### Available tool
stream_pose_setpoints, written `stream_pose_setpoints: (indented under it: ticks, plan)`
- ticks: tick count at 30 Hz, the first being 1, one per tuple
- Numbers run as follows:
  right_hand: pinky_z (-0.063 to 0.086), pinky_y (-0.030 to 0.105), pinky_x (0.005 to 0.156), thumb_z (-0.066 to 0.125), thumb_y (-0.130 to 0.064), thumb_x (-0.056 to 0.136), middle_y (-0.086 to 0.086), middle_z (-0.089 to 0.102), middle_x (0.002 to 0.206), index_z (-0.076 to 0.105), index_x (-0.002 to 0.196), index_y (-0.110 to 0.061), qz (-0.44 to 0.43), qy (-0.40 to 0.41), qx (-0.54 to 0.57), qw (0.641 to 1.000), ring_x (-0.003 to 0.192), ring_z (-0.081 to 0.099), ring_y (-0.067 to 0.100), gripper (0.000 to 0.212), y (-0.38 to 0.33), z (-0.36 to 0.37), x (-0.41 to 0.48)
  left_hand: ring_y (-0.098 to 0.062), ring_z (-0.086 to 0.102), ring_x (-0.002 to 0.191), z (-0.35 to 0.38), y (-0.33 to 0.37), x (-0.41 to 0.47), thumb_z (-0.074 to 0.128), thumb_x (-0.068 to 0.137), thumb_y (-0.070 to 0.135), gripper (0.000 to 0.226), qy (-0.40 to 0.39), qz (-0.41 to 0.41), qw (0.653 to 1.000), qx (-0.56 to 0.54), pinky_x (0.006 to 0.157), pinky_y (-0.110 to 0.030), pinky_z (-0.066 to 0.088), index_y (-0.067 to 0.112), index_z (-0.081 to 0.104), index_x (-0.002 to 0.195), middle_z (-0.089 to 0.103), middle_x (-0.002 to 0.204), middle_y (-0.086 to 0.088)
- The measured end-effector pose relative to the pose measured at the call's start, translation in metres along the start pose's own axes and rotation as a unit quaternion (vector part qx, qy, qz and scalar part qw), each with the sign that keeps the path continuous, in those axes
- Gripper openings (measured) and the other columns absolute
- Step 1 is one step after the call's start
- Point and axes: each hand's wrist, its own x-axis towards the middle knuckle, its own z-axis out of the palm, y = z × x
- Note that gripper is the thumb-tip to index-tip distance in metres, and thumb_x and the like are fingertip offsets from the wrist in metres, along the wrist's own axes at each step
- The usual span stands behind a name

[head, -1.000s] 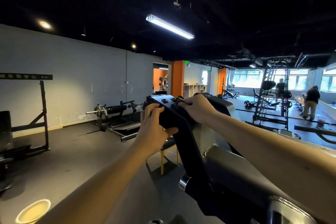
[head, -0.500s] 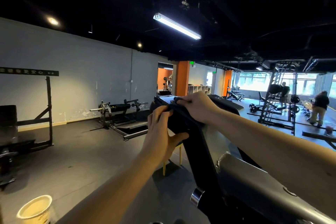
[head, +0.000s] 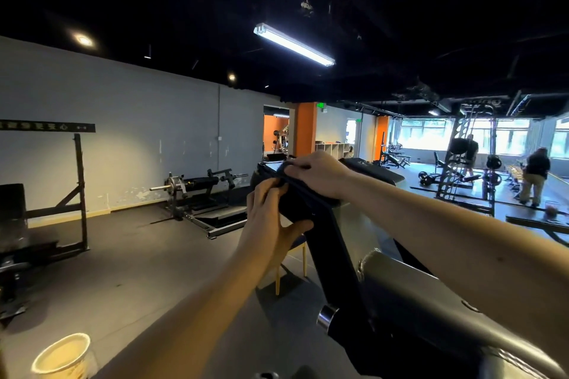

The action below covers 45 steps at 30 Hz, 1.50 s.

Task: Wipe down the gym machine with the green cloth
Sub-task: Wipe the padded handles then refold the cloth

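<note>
Nearby, chair [head: 296, 251] behind machine [head: 332, 243], bucket [head: 61, 357]

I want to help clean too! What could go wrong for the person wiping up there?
Both hands, left hand and right hand, stretch out to the black machine console, so leaning may upset balance. The dark cloth could slip from their grip. The yellow-legged chair below might trip them.
</note>
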Motion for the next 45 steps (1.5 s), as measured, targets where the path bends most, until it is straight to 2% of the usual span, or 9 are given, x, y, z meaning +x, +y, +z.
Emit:
stream_pose_setpoints:
  ticks: [4, 9, 14, 20, 24, 29, 32, 37, 45]
  plan:
    - [0.045, 0.009, 0.058, 0.059, -0.031, 0.103, -0.013, 0.071, 0.089, 0.072, 0.125, -0.027, -0.019, 0.041, 0.025, 0.999, 0.068, 0.063, -0.005, 0.026, 0.030, -0.010, -0.058, -0.019, 0.024, 0.144, -0.001, 0.000, -0.004, 0.084, 0.079, 0.032, 0.079, 0.018, 0.038, 0.997, 0.068, 0.118, -0.030, 0.026, 0.010, 0.047, 0.145, 0.032, 0.153, -0.001]
    - [0.049, 0.015, 0.101, 0.063, -0.013, 0.099, -0.023, 0.062, 0.135, 0.070, 0.129, -0.026, -0.039, 0.062, 0.095, 0.993, 0.124, 0.057, -0.005, 0.033, 0.062, -0.004, -0.109, -0.012, 0.016, 0.142, 0.004, 0.002, -0.001, 0.085, 0.080, 0.030, 0.083, 0.011, 0.006, 0.999, 0.052, 0.120, -0.032, 0.022, 0.012, 0.043, 0.149, 0.028, 0.153, 0.005]
    - [0.059, 0.035, 0.075, 0.061, -0.023, 0.101, -0.007, 0.076, 0.099, 0.078, 0.114, -0.028, -0.008, 0.101, 0.091, 0.991, 0.082, 0.071, 0.014, 0.021, 0.047, -0.004, -0.074, -0.023, 0.025, 0.144, 0.011, -0.003, -0.005, 0.085, 0.079, 0.027, 0.082, 0.032, 0.037, 0.997, 0.056, 0.120, -0.039, 0.029, 0.008, 0.045, 0.148, 0.032, 0.154, -0.004]
    - [0.044, 0.016, 0.062, 0.059, -0.029, 0.103, -0.008, 0.067, 0.095, 0.074, 0.119, -0.018, 0.003, 0.091, 0.032, 0.995, 0.081, 0.062, 0.005, 0.025, 0.020, 0.004, 0.004, -0.015, 0.025, 0.141, 0.012, -0.006, -0.005, 0.084, 0.080, 0.027, 0.078, 0.044, 0.050, 0.997, 0.047, 0.116, -0.031, 0.028, 0.011, 0.046, 0.146, 0.035, 0.153, -0.003]
    - [0.041, 0.016, 0.065, 0.060, -0.030, 0.102, -0.008, 0.064, 0.098, 0.071, 0.123, -0.017, 0.024, 0.076, 0.016, 0.997, 0.089, 0.062, 0.009, 0.027, 0.016, -0.002, 0.015, -0.017, 0.025, 0.142, 0.009, -0.004, -0.004, 0.085, 0.080, 0.025, 0.081, 0.021, 0.024, 0.999, 0.020, 0.121, -0.039, 0.032, 0.013, 0.044, 0.148, 0.032, 0.152, 0.003]
    - [0.057, 0.026, 0.077, 0.054, -0.054, 0.100, -0.002, 0.070, 0.108, 0.062, 0.133, -0.025, 0.035, -0.002, 0.001, 0.999, 0.088, 0.069, 0.012, 0.044, 0.003, 0.000, -0.025, -0.019, 0.025, 0.145, 0.003, 0.000, -0.005, 0.085, 0.080, 0.029, 0.078, 0.007, 0.016, 0.999, 0.028, 0.120, -0.047, 0.036, 0.015, 0.046, 0.146, 0.031, 0.151, 0.006]
    - [0.052, 0.022, 0.070, 0.055, -0.043, 0.103, -0.007, 0.070, 0.105, 0.064, 0.134, -0.028, 0.018, 0.036, -0.009, 0.999, 0.085, 0.066, 0.006, 0.036, 0.010, -0.002, -0.062, -0.020, 0.025, 0.146, 0.000, 0.003, -0.005, 0.085, 0.080, 0.029, 0.078, 0.008, 0.014, 0.999, 0.032, 0.121, -0.045, 0.033, 0.014, 0.046, 0.146, 0.032, 0.154, 0.002]
    - [0.039, 0.025, 0.116, 0.060, -0.023, 0.102, -0.018, 0.053, 0.148, 0.059, 0.141, -0.032, -0.037, 0.075, 0.019, 0.996, 0.136, 0.047, -0.001, 0.040, 0.048, 0.001, -0.111, -0.018, 0.018, 0.146, 0.003, 0.004, -0.004, 0.084, 0.081, 0.029, 0.083, 0.008, 0.010, 0.998, 0.054, 0.120, -0.037, 0.026, 0.012, 0.041, 0.150, 0.028, 0.156, 0.002]
    - [0.052, 0.025, 0.065, 0.057, -0.033, 0.104, -0.002, 0.073, 0.097, 0.072, 0.124, -0.031, 0.087, 0.067, 0.052, 0.993, 0.079, 0.068, 0.013, 0.025, 0.048, -0.006, -0.035, -0.015, 0.015, 0.147, 0.006, -0.004, -0.003, 0.084, 0.081, 0.036, 0.084, 0.008, 0.009, 0.999, 0.048, 0.122, -0.041, 0.024, 0.014, 0.041, 0.150, 0.024, 0.158, 0.006]
